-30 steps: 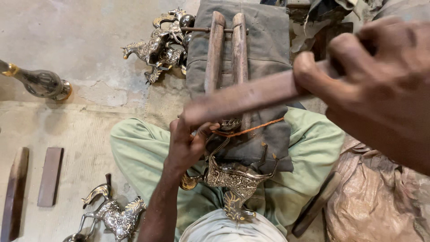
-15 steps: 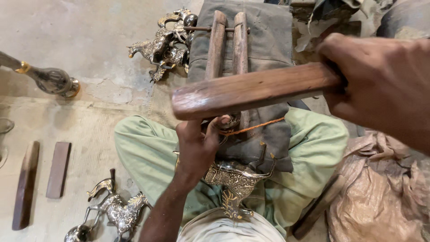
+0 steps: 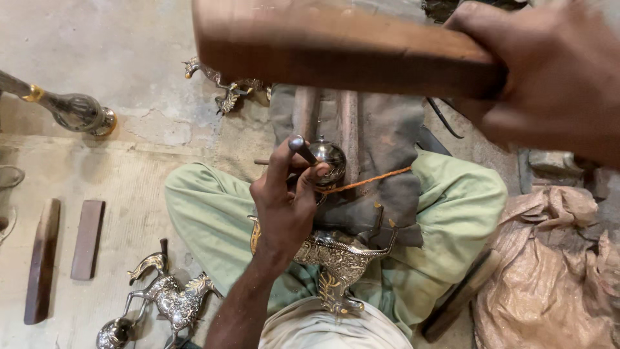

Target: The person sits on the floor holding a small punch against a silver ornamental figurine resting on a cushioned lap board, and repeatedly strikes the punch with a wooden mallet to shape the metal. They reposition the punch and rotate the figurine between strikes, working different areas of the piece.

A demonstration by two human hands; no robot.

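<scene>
Chasing step: left hand grips steel punch against round metal piece on lap, centre. Right hand holds wooden mallet raised; next blow likely needs square aim at punch head.

Smooth brown wood, matt and slightly worn, in the wooden mallet at the top of the frame. Polished steel, glossy, in the punch and in the rounded metal bowl at centre. Bright silvery metal with gilt chasing in the ornate metal piece at lower centre and the horse figurine at lower left. Coarse, dull grey cloth at centre. Rough, pale concrete floor at upper left. Plain matt wood in the two wooden bars at left.
</scene>
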